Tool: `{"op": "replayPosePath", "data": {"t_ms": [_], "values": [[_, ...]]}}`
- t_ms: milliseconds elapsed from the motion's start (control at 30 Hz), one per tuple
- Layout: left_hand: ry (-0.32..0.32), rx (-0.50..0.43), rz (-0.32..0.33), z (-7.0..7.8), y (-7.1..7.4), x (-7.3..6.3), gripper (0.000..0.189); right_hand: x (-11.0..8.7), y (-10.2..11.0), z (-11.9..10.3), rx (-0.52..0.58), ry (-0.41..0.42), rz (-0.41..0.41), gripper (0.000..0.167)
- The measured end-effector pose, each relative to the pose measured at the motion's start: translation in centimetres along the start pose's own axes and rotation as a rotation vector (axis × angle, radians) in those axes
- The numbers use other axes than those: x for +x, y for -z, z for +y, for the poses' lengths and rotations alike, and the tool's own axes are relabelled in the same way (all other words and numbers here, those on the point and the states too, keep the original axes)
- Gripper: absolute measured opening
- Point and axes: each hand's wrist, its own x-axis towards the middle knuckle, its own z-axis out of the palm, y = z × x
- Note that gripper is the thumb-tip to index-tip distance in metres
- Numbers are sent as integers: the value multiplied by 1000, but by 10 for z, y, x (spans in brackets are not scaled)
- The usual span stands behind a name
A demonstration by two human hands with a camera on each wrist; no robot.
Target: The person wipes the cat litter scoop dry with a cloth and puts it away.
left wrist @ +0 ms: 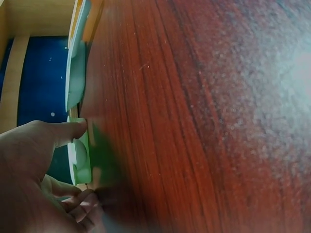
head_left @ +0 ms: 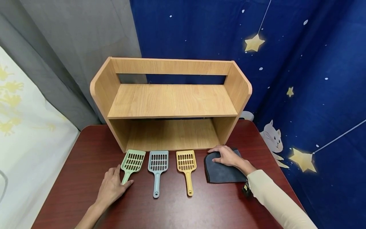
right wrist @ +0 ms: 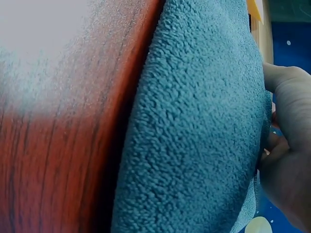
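A green slotted litter scoop [head_left: 128, 172] lies on the table in front of the shelf. My left hand [head_left: 110, 187] straddles it, fingers along its left side and thumb by the handle. In the left wrist view the thumb touches or nearly touches the green scoop [left wrist: 81, 162]; no clear grip shows. To its right lie a blue litter scoop [head_left: 157, 175] and a yellow litter scoop [head_left: 187, 174], handles toward me. My right hand [head_left: 228, 157] rests on a folded dark grey cloth [head_left: 223, 173], whose fleecy surface fills much of the right wrist view.
A two-tier wooden shelf [head_left: 172, 100] stands at the back of the dark red table [head_left: 200, 210]. Behind it hang a grey curtain [head_left: 80, 38] and a blue star-patterned curtain [head_left: 194, 35]. A small dark object [head_left: 246, 190] sits by the right wrist.
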Motion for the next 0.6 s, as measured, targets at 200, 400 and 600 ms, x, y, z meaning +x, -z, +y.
{"op": "replayPosePath", "data": {"t_ms": [200, 400, 600], "values": [[-12, -37, 40, -4, 2, -1, 77, 1, 2, -1, 20, -10, -22, 45], [-14, -61, 14, -9, 6, -1, 47, 1, 8, 1, 48, -2, -38, 48], [-46, -81, 24, -13, 8, -1, 30, 0, 20, -1, 80, -7, -59, 50]]}}
